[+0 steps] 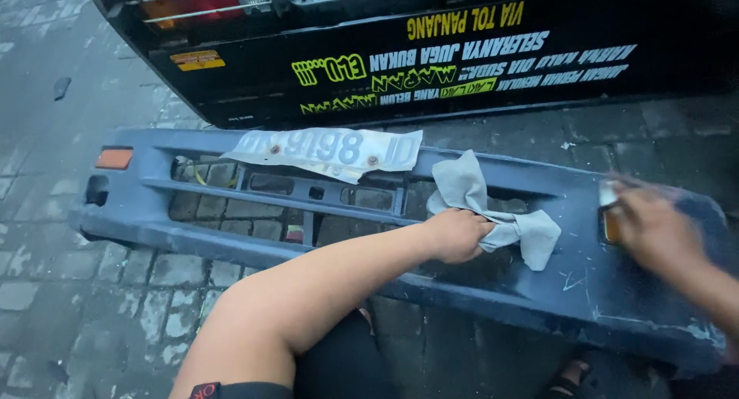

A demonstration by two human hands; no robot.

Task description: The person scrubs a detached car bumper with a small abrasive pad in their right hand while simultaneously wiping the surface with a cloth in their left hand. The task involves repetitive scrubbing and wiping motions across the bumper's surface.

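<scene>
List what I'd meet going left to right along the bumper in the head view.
Orange side lamp → empty round hole → bent number plate → left hand gripping the grey cloth → right hand, blurred, at the other orange lamp. All lie on the dark bumper.

left hand gripping grey cloth, blurred right hand on bumper

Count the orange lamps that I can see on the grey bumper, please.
2. One orange lamp sits at the bumper's left end. The other is near its right end, mostly covered by the right hand. More may be hidden.
</scene>
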